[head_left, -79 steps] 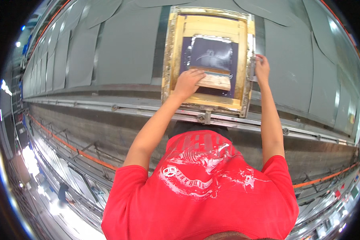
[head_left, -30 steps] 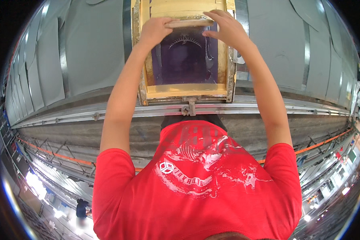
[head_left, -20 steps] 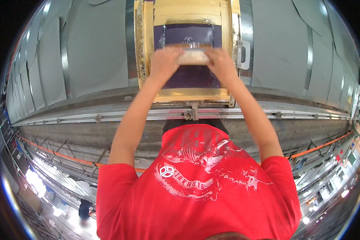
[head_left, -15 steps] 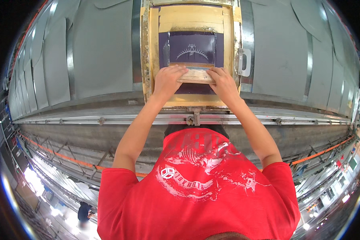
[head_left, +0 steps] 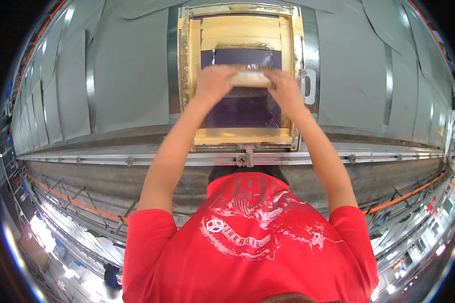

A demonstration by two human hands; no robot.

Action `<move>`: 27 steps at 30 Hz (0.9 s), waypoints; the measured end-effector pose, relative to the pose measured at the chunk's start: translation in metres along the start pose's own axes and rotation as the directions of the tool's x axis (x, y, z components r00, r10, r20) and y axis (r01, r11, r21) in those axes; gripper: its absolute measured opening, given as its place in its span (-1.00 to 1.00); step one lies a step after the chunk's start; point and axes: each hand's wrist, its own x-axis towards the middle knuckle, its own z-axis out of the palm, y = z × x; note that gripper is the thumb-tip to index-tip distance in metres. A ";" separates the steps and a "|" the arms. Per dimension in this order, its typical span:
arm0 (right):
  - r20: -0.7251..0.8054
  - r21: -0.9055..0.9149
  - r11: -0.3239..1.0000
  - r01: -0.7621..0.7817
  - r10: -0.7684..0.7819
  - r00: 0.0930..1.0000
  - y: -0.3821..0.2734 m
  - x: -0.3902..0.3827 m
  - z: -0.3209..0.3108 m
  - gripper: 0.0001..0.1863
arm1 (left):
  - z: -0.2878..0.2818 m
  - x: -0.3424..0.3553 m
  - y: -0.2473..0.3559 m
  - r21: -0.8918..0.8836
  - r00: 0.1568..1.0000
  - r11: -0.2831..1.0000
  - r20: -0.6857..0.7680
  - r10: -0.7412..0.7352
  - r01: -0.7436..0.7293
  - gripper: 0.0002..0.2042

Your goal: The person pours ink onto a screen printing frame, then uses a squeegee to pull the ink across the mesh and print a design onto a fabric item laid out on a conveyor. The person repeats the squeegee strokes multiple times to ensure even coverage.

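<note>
My left hand (head_left: 215,86) and my right hand (head_left: 286,91) grip the two ends of a wooden-handled squeegee (head_left: 250,79), held crosswise. It stands on a screen-printing frame (head_left: 185,96), over the frame's dark purple mesh (head_left: 242,112). Both hands are closed round the handle and slightly smeared by motion. A brownish strip with glossy ink lies just beyond the handle. Yellow tape (head_left: 241,36) borders the mesh inside the worn frame. The pale printed motif on the mesh is hidden by the squeegee and hands.
Grey sheets (head_left: 131,70) cover the long table on both sides. A white loop handle (head_left: 310,87) sits at the frame's right side. A metal rail (head_left: 202,160) with a clamp runs along the near edge. Another person (head_left: 111,279) is far off at lower left.
Both hands have pushed the squeegee away from me across the mesh, from below the pale motif to over it. More of the near mesh shows. The whole view has shifted slightly.
</note>
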 end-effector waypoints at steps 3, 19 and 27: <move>0.033 0.037 0.998 -0.057 0.056 0.998 -0.011 -0.062 0.014 -0.55 | 0.015 -0.054 0.015 -0.013 0.996 0.996 -0.012 0.083 -0.083 -0.66; -0.312 0.343 0.814 -0.468 0.569 0.761 0.105 -0.011 -0.006 -0.70 | 0.036 -0.116 0.034 -0.070 0.982 0.992 -0.162 0.097 -0.109 -0.49; -0.286 0.603 0.749 -0.275 0.525 0.801 0.030 -0.013 -0.076 -0.75 | 0.014 -0.154 0.065 -0.093 0.950 0.994 -0.310 0.031 -0.063 -0.43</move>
